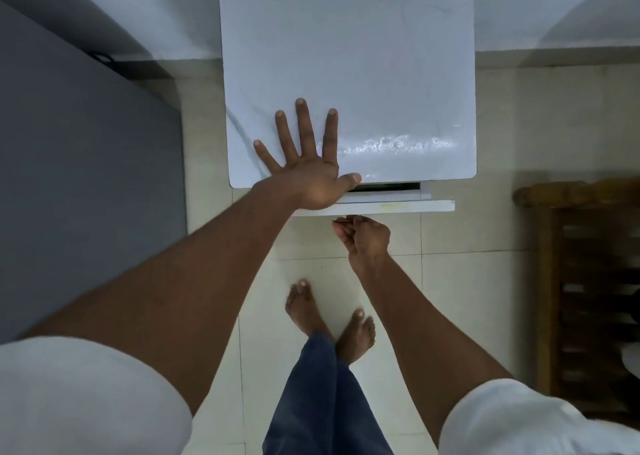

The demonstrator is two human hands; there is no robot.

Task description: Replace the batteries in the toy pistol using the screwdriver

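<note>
My left hand (pixel 304 156) lies flat with its fingers spread on the near left part of a white table top (pixel 381 73). Below the table's front edge a white drawer (pixel 398 206) stands a little way out, with a dark slit showing behind its front. My right hand (pixel 362 236) is under the drawer front, fingers curled round a small handle there that is mostly hidden. No toy pistol, batteries or screwdriver are in view.
A grey surface (pixel 86 177) fills the left side. A wooden slatted rack (pixel 595 281) stands at the right. Pale floor tiles (pixel 467 281) lie below, with my bare feet (pixel 329 319) near the table's front.
</note>
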